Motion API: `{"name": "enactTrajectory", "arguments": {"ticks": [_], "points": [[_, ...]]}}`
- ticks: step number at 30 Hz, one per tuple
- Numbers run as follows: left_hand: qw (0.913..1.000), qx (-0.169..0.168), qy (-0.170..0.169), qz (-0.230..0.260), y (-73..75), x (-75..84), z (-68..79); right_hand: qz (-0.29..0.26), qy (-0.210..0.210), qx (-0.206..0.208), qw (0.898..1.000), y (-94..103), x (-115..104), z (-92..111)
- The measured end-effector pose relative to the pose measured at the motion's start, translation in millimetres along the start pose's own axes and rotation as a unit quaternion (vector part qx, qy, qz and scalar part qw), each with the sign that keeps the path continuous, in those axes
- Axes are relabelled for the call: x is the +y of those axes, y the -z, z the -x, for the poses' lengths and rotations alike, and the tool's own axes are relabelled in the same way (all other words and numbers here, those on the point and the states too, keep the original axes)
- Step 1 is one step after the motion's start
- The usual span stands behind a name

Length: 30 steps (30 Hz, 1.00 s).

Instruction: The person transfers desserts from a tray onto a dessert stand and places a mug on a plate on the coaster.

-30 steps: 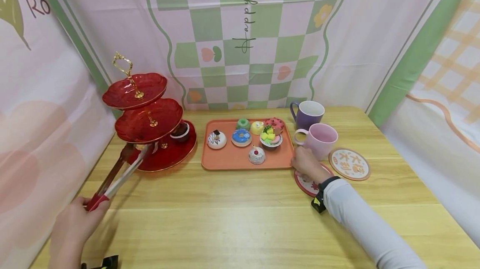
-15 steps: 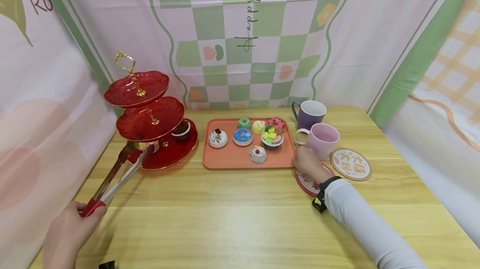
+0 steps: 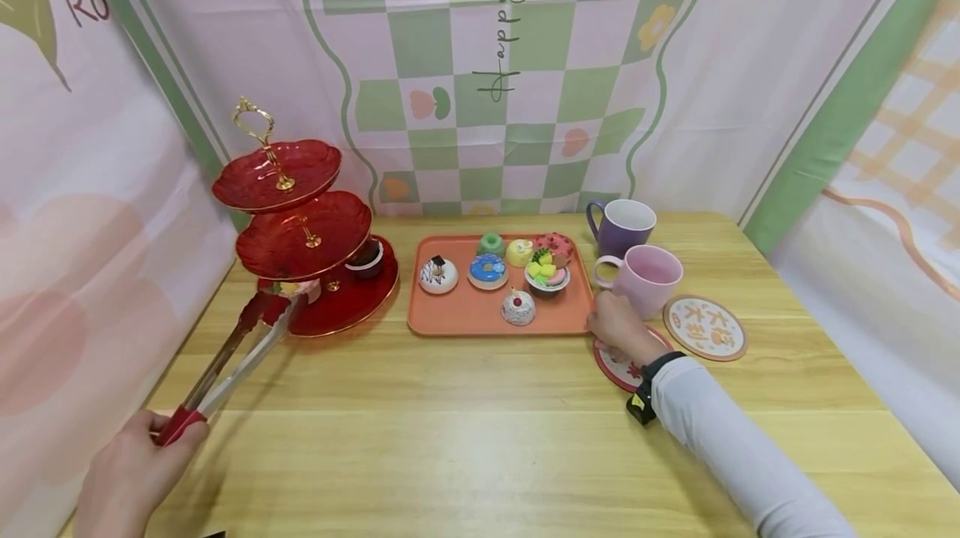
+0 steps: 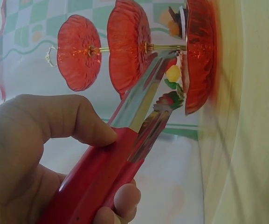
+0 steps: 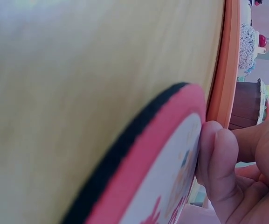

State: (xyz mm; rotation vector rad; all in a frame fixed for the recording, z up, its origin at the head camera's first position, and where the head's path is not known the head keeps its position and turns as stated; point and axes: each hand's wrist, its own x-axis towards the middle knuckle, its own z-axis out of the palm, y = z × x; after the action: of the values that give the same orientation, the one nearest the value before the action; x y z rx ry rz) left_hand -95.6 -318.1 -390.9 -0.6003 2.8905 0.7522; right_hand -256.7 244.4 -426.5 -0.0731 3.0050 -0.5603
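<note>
I have the left hand (image 3: 138,471) gripping red-handled tongs (image 4: 122,144), whose tips lie either side of a fruit-topped cake (image 4: 173,73), ahead of that hand at the stand's bottom tier (image 3: 352,296). I would keep the tips low (headroom looks scant). The right hand (image 3: 622,328) pinches the tray (image 3: 457,320) at its near corner.

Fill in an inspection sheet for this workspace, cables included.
Surface: wooden table, some glare.
Job's things: red-handled tongs at a fruit-topped pastry on the bottom tier of the red cake stand; orange tray of desserts.
Clutter: purple mug, pink mug, red-rimmed coaster, tan-rimmed coaster, at right.
Hands: left hand holds the tongs; right hand is at the tray's near right corner, grip unclear.
Cables: nothing seen.
Surroundings: printed fabric behind and on both sides.
</note>
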Motion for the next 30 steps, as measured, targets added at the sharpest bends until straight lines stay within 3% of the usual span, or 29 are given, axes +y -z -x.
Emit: {"name": "enactTrajectory", "arguments": {"ticks": [5, 11, 18, 30], "points": [[0.9999, 0.012, -0.008, 0.003, -1.2, 1.3, 2.9, 0.007, 0.018, 0.013, 1.000, 0.4, 1, 0], [0.9997, 0.000, -0.026, 0.002, -0.7, 1.2, 3.8, 0.009, 0.017, 0.014, 1.000, 0.4, 0, 1], [0.9980, 0.034, -0.054, -0.002, -4.7, 0.4, 4.9, 0.007, 0.025, 0.019, 0.999, 0.3, 0, 1], [0.9953, 0.012, -0.095, -0.013, -5.9, 4.9, 12.3, 0.004, 0.017, 0.014, 1.000, 0.9, -2, 2]]}}
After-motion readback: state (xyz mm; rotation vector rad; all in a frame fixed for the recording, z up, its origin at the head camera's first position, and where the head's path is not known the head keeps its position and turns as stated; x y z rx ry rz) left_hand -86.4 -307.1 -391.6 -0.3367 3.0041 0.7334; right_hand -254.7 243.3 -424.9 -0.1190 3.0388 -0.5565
